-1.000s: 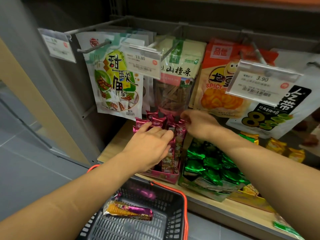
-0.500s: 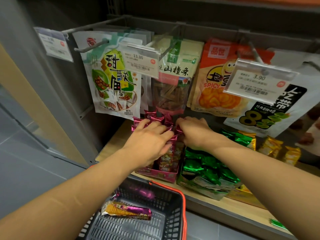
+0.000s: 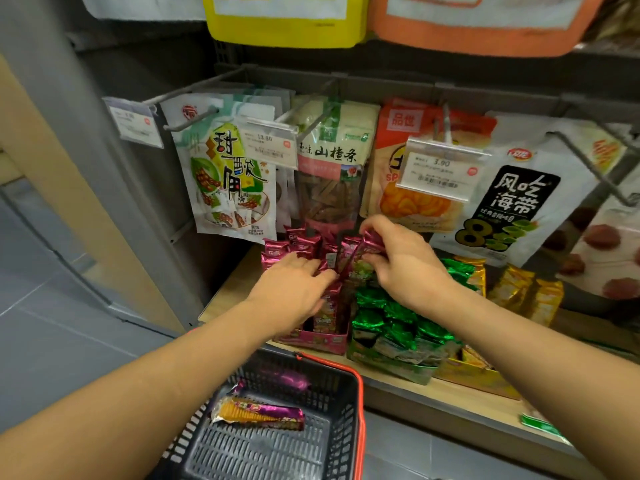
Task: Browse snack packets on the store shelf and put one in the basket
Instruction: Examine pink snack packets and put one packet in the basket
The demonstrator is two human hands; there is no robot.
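The right hand (image 3: 405,261) pinches one shiny magenta snack packet (image 3: 372,241) between its fingers, above the pink cardboard display box (image 3: 317,339) on the wooden shelf (image 3: 446,393). The left hand (image 3: 294,289) lies on the packets, fingers pressed together. The dark plastic basket (image 3: 332,441) below holds one orange-purple packet (image 3: 258,412).

My left hand (image 3: 294,292) covers most of the pink box (image 3: 317,339), the top bags (image 3: 287,19) run off frame, and the price tag (image 3: 438,171) small print is unreadable.
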